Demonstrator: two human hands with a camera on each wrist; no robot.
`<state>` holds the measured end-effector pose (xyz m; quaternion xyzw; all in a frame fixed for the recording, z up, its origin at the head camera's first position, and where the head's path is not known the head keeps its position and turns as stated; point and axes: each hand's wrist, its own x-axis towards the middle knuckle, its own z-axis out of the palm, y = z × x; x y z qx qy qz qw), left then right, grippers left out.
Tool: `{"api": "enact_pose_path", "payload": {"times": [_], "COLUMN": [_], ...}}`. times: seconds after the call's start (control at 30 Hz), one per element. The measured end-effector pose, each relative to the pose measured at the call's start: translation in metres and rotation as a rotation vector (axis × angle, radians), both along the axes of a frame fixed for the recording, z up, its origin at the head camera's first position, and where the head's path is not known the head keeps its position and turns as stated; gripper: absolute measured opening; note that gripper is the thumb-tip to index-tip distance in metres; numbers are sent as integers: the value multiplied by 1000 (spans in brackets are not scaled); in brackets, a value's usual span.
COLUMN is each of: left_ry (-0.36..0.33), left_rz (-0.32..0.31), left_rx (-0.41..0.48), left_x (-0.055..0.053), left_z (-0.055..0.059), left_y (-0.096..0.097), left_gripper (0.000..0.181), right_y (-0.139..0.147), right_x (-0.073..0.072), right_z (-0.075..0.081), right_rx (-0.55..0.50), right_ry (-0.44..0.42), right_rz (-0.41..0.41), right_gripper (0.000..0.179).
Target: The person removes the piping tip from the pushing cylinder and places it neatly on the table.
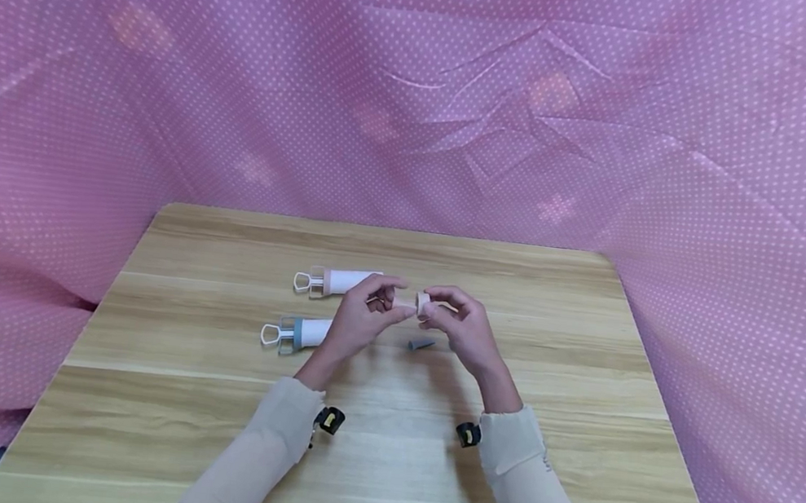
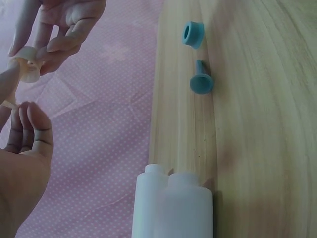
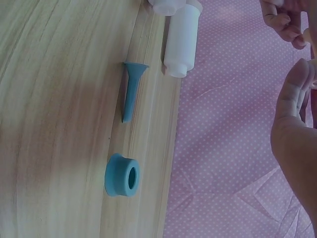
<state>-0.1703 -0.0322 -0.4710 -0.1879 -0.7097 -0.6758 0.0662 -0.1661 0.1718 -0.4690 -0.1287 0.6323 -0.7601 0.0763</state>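
In the head view my left hand [image 1: 359,318] and right hand [image 1: 466,334] meet above the table. My right fingers and thumb pinch a cream ring-shaped cap [image 1: 422,304]. From the left, my left thumb and fingers hold a slim pale piece [image 1: 403,302] against or inside that cap; its shape is mostly hidden by the fingers. The left wrist view shows the cap [image 2: 29,64] between both hands. Below them lie a blue-grey cone nozzle [image 1: 421,344], flared at one end, and a matching blue-grey ring cap [image 3: 122,175], largely covered by my right hand in the head view.
Two white plunger-type tubes lie to the left, their loop handles pointing left: one with a pink collar [image 1: 350,281] farther back, one with a blue-grey collar [image 1: 312,332] nearer. A wood-grain table [image 1: 379,478] carries everything. Pink dotted cloth [image 1: 416,122] hangs behind and beside it.
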Motion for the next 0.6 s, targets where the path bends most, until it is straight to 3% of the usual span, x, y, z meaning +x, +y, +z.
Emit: {"api": "enact_pose_path", "payload": {"times": [0.33, 0.6], "left_ry": [-61, -119], "left_rz": [98, 202], "left_rx": [18, -18], "left_x": [3, 3], "left_z": [-1, -11], "left_y": [10, 16], "left_gripper": [28, 31], "right_y": [7, 15], "right_x": [1, 2], "right_z": [-1, -4], "right_rx": [43, 89], "right_ry": [-13, -35], "right_rz": [-48, -101], "right_gripper": [30, 34]}}
